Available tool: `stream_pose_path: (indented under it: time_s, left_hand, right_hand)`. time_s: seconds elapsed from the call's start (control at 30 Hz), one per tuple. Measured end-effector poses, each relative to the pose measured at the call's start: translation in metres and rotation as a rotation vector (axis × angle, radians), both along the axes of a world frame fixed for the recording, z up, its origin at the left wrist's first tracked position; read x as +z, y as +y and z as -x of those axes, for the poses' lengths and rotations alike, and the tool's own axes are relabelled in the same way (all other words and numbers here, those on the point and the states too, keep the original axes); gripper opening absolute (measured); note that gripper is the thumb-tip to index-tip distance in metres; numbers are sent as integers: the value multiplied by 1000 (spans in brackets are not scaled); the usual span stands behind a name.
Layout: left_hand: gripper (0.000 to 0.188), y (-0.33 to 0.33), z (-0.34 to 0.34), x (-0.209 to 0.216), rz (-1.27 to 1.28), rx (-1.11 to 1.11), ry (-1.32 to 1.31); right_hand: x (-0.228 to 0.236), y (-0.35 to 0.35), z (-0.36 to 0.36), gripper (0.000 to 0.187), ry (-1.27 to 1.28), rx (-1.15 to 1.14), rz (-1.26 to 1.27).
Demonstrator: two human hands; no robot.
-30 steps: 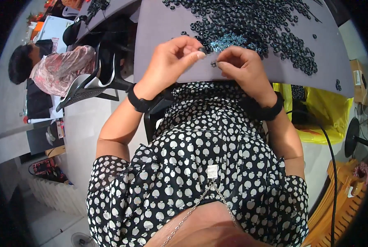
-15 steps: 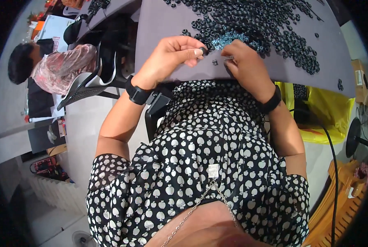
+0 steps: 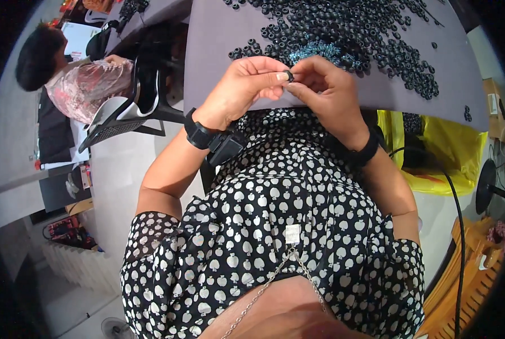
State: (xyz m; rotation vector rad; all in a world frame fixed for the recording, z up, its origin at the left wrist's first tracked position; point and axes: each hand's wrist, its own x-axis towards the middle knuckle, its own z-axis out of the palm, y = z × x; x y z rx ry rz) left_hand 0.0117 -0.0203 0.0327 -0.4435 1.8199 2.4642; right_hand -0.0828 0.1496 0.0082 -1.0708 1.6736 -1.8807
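Note:
Over the near edge of the table, my left hand [image 3: 242, 86] is closed, pinching a small black ring-shaped part [image 3: 289, 75] between thumb and forefinger. My right hand [image 3: 333, 96] meets it there, its thumb and forefinger closed at the part's right side. Whatever else sits between the right fingertips is too small to make out. Just beyond the fingers lies a heap of tiny bluish clear pieces [image 3: 319, 52]. Around and behind that heap spread a great many similar black ring-shaped parts [image 3: 343, 31].
The grey table [image 3: 213, 34] ends just before my body. A yellow bag [image 3: 462, 158] hangs open below its right side, with a black cable [image 3: 455, 195] running past. At left another person [image 3: 88, 85] sits on a black-and-white chair [image 3: 145, 93].
My right hand has moved left to meet the left hand at the black part. The left hand has shifted slightly right and nearer my body. The seated person's head has risen.

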Motion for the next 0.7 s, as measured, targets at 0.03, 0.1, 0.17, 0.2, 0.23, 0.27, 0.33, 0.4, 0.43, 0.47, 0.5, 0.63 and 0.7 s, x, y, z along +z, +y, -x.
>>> stream_pose_path:
  time_s: [0.03, 0.1, 0.17, 0.2, 0.23, 0.27, 0.33, 0.4, 0.43, 0.47, 0.5, 0.63, 0.7]
  left_hand:
    - [12, 0, 1, -1, 9, 0, 4]
    - [11, 1, 0, -2, 11, -2, 10]
    - [11, 2, 0, -2, 15, -4, 17]
    - [11, 3, 0, -1, 39, 9, 21]
    - [11, 4, 0, -1, 63, 22, 24]
    - [11, 5, -1, -1, 63, 22, 24]
    - [12, 8, -1, -2, 150, 61, 62]
    - [12, 10, -1, -1, 157, 70, 55]
    - [13, 11, 0, 0, 166, 79, 49]
    - [13, 13, 0, 1, 165, 79, 48]
    - [13, 16, 1, 2, 208, 80, 94]
    - [13, 21, -1, 12, 373, 100, 196]
    - [14, 22, -3, 12, 414, 96, 219]
  right_hand:
    - [-1, 0, 1, 14, -2, 0, -2]
    - [-2, -1, 1, 11, 4, -29, -24]
    - [-9, -1, 3, 11, 45, -42, -27]
    - [-11, -1, 4, 10, 86, -55, -30]
    - [-11, -1, 4, 10, 86, -56, -29]
    - [-10, -1, 4, 11, 95, -61, -13]
    - [-11, -3, 4, 11, 103, -65, 3]
    - [-15, -5, 6, 11, -98, -4, 41]
    - [-14, -4, 7, 11, -98, -4, 40]
    - [-12, -1, 10, 10, -274, 84, 55]
    - [-9, 1, 13, 8, -448, 173, 71]
    - [0, 3, 12, 11, -515, 202, 109]
    - [1, 5, 11, 27, -507, 196, -8]
